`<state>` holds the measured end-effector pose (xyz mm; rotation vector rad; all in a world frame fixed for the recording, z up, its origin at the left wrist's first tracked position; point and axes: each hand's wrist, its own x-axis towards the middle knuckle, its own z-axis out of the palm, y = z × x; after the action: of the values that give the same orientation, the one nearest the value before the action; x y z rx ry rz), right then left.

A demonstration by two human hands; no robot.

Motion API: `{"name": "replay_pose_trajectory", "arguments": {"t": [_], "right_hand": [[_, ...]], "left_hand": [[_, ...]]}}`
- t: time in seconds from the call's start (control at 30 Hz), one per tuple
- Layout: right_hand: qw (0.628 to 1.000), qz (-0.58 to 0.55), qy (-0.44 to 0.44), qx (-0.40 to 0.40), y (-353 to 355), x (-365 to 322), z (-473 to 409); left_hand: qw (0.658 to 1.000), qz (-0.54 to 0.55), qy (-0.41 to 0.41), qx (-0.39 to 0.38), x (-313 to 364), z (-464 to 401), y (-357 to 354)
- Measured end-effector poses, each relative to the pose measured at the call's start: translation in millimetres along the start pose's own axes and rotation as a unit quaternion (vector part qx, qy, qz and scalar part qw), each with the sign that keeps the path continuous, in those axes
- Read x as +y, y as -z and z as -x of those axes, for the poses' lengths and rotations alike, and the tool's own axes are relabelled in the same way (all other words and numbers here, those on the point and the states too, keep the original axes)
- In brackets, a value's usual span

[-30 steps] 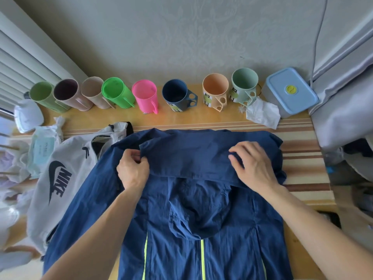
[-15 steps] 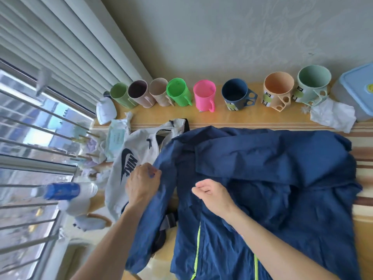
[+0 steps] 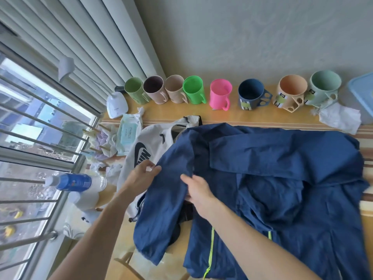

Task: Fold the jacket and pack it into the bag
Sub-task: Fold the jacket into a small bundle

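A navy blue jacket (image 3: pixel 272 178) with neon yellow zip trim lies spread on the table, one sleeve folded across its upper part. Its left sleeve (image 3: pixel 167 209) hangs down over the table's near edge. My left hand (image 3: pixel 144 174) pinches the outer edge of that sleeve near the shoulder. My right hand (image 3: pixel 196 190) grips the sleeve's inner edge close by. A white bag (image 3: pixel 145 148) with a black logo lies to the left, partly under the jacket.
Several coloured mugs (image 3: pixel 220 94) line the wall at the back. A wet-wipes pack (image 3: pixel 129 132), a blue-labelled bottle (image 3: pixel 74 181), a crumpled tissue (image 3: pixel 339 118) and a blue-lidded box (image 3: pixel 363 96) sit around. A barred window (image 3: pixel 30 158) is at the left.
My view swung left toward the window. Both hands left the folded sleeve on top and moved to the jacket's left sleeve, taking hold of it.
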<state>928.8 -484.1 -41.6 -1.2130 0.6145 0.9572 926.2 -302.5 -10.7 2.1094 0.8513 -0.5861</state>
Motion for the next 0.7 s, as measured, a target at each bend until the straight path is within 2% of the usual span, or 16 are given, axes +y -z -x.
{"name": "replay_pose_trajectory", "arguments": {"t": [0.07,0.13,0.2,0.23,0.27,0.3,0.33,0.4,0.43,0.47,0.53,0.57,0.63,0.67,0.7], "right_hand": [[0.995,-0.099,0.0,0.01,13,-23,8],[0.985,-0.162,0.003,0.052,44,-44,9],[0.968,-0.248,-0.002,0.051,85,-66,10],[0.957,-0.285,0.006,0.061,111,-74,12],[0.946,-0.311,0.017,0.087,138,-81,19],[0.939,-0.318,0.026,0.132,168,-86,25],[0.934,-0.297,0.034,0.197,198,-85,30],[0.912,-0.194,0.081,0.352,244,-76,42],[0.896,-0.105,0.125,0.412,255,-67,43],[0.877,-0.009,0.191,0.441,259,-55,47],[0.839,0.196,0.324,0.39,249,-28,48],[0.802,0.32,0.377,0.334,241,-16,45],[0.695,0.563,0.392,0.214,230,4,24],[0.642,0.641,0.375,0.194,226,13,11],[0.609,0.681,0.355,0.2,223,17,-3]], "left_hand": [[0.983,0.165,-0.016,-0.083,27,15,2],[0.936,0.29,-0.046,-0.195,64,23,-7],[0.875,0.363,-0.067,-0.315,103,25,-28],[0.859,0.362,-0.081,-0.353,118,26,-42],[0.866,0.332,-0.1,-0.36,130,25,-56],[0.892,0.282,-0.121,-0.332,136,20,-72],[0.926,0.22,-0.143,-0.273,137,14,-86],[0.969,0.109,-0.18,-0.129,127,-3,-108],[0.976,0.059,-0.193,-0.077,119,-10,-115],[0.977,0.003,-0.21,-0.04,110,-14,-121],[0.95,-0.128,-0.283,0.013,94,-20,-137],[0.926,-0.182,-0.329,0.028,89,-22,-147],[0.884,-0.242,-0.399,0.04,84,-29,-163],[0.867,-0.27,-0.416,0.048,84,-35,-168],[0.853,-0.299,-0.425,0.058,86,-43,-173]]}}
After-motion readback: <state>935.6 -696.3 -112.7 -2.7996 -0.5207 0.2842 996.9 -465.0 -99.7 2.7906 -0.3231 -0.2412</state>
